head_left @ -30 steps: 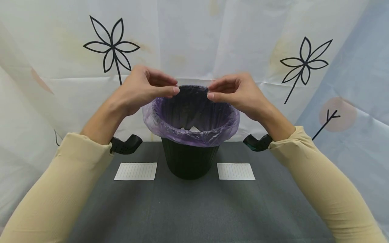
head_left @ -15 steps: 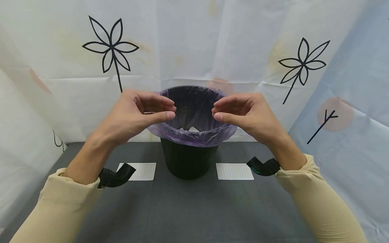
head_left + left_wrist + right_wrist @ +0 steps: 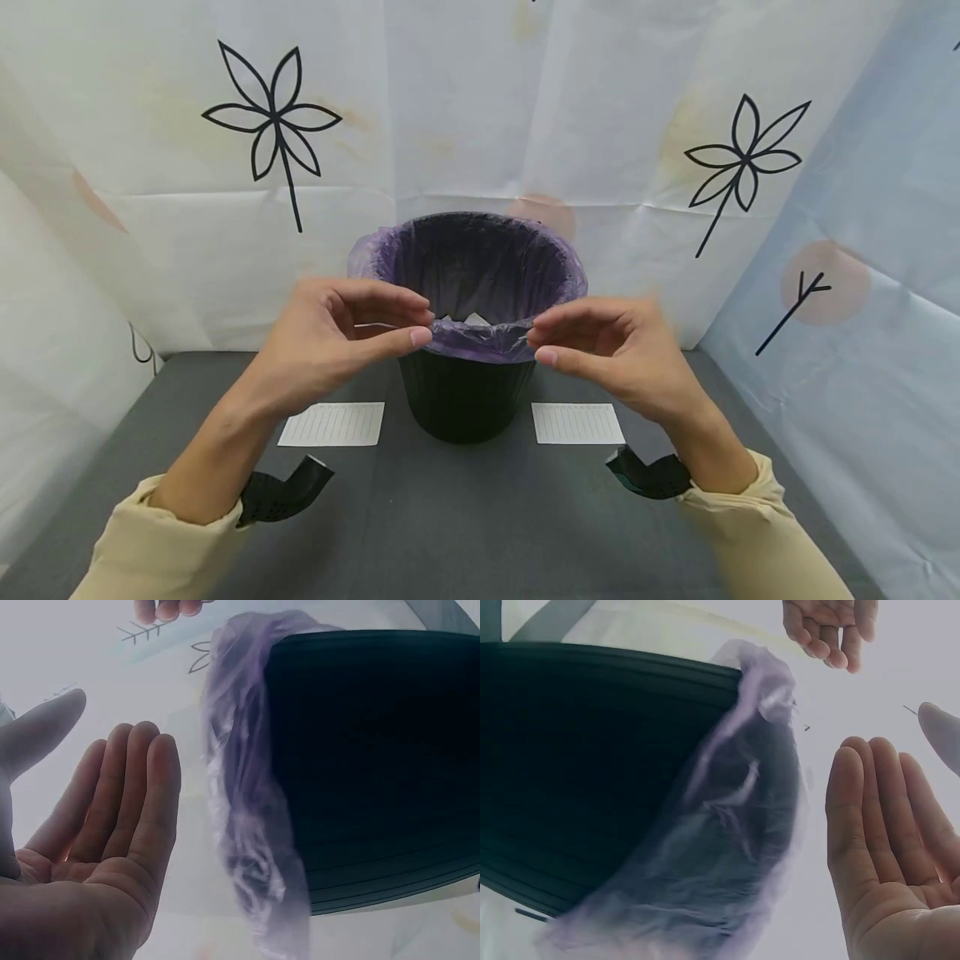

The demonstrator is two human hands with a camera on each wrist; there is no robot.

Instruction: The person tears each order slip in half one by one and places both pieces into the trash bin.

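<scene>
A dark ribbed trash bin [image 3: 467,396] stands upright at the middle of the table, also large in both wrist views. Its purple plastic liner [image 3: 558,262] is folded outward over the rim, and small white pieces [image 3: 476,320] lie inside. My left hand [image 3: 341,342] hovers in front of the bin's left side, thumb apart from relaxed fingers, holding nothing. Mirroring it on the right, my right hand [image 3: 618,354] is likewise loose, with nothing between fingers and thumb. In the left wrist view, a gap separates the left fingers [image 3: 157,772] from the liner [image 3: 247,810].
Two white lined cards lie on the dark grey table [image 3: 450,517]: the left card [image 3: 333,425] and the right card [image 3: 577,424] flank the bin. A pale curtain [image 3: 465,100] with printed flowers hangs behind. Each wrist carries a black mount, such as the left mount [image 3: 285,496].
Both hands have come down and toward me, from above the bin's rim to in front of it. Bin and cards stay where they were; the fingers keep their loose shape.
</scene>
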